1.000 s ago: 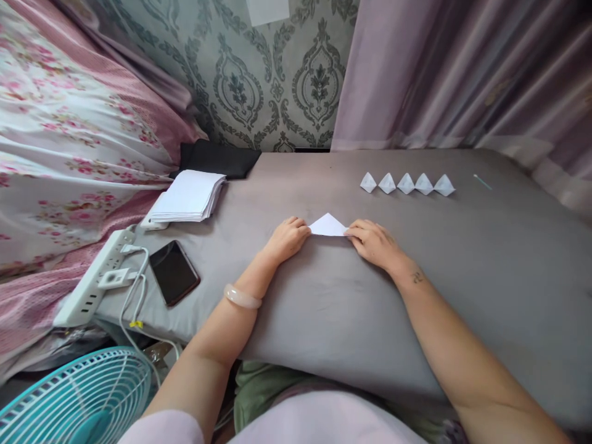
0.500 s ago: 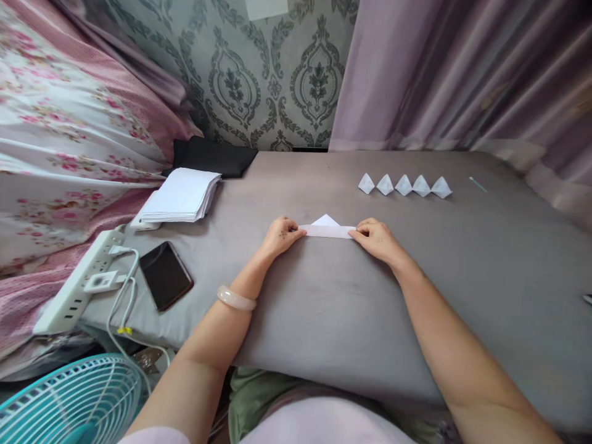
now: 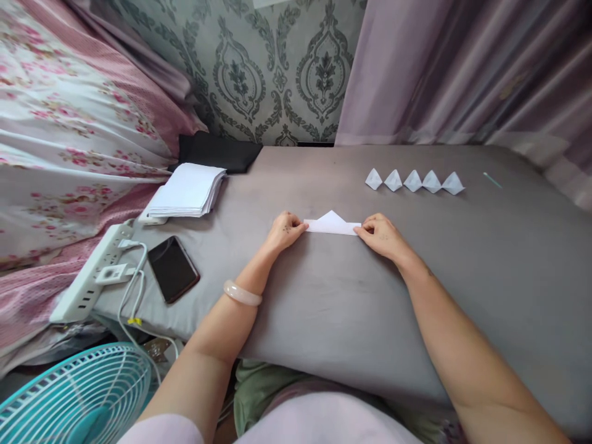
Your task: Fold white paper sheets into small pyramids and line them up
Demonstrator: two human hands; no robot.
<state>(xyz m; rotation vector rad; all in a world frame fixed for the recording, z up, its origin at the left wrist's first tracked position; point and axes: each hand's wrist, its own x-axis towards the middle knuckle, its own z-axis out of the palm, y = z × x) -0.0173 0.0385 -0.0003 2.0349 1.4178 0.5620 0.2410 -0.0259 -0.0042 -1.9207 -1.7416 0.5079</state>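
Left hand (image 3: 288, 230) and right hand (image 3: 380, 234) pinch ends of peaked white paper (image 3: 332, 224), part-folded; beyond right hand, five pointed white-paper pieces (image 3: 413, 180) sit folded.

patterned grey wall (image 3: 280, 55) | mauve curtain (image 3: 393, 74) — right | floral drape (image 3: 87, 117) — left | grey-covered table (image 3: 337, 302)

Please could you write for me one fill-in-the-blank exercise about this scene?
The left hand and the right hand pinch opposite ends of a folded white sheet made of ____.
The bangle circles the ____ arm.
Exactly ____ small folded shapes form a row.
The power strip is ____ in colour.
Missing words: paper; left; five; white.
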